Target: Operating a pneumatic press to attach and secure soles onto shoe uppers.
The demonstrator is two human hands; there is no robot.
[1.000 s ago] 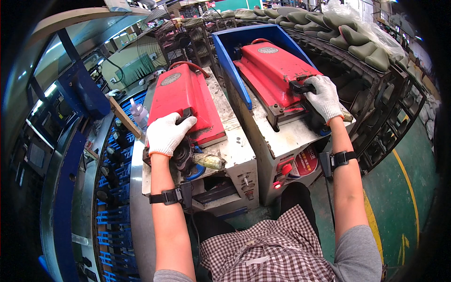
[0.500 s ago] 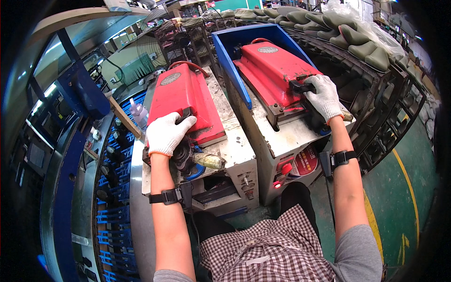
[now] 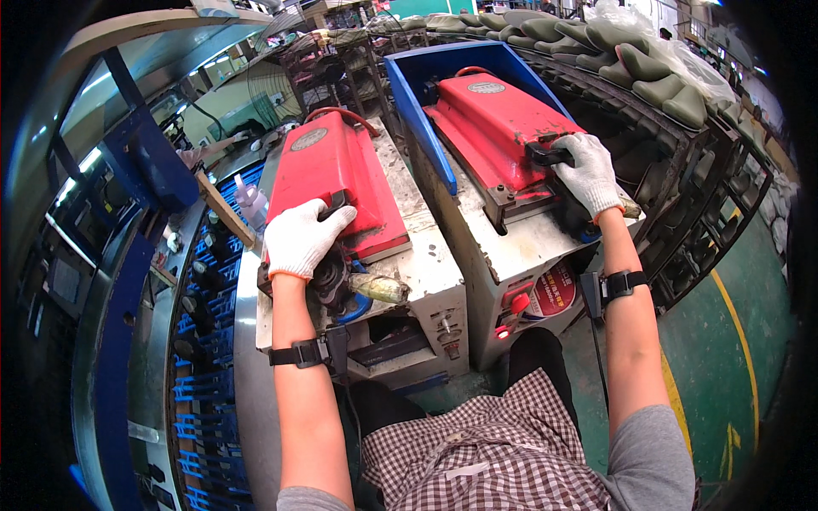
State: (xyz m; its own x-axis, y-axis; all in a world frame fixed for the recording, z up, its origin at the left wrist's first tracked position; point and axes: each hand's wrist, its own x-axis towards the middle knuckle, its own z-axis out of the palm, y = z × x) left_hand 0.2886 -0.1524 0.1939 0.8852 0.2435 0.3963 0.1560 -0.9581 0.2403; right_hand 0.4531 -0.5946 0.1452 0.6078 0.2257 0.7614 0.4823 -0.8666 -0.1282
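A gloved left hand (image 3: 307,241) grips the black handle (image 3: 339,201) at the left red cover's (image 3: 325,166) near end; the right hand (image 3: 588,175) grips the matching handle (image 3: 543,155) on the right red cover (image 3: 503,115). Both covers stretch lengthwise away.

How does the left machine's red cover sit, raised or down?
Down: the red cover lies along the white machine top, no gap showing at right; the left hand holds its black handle.
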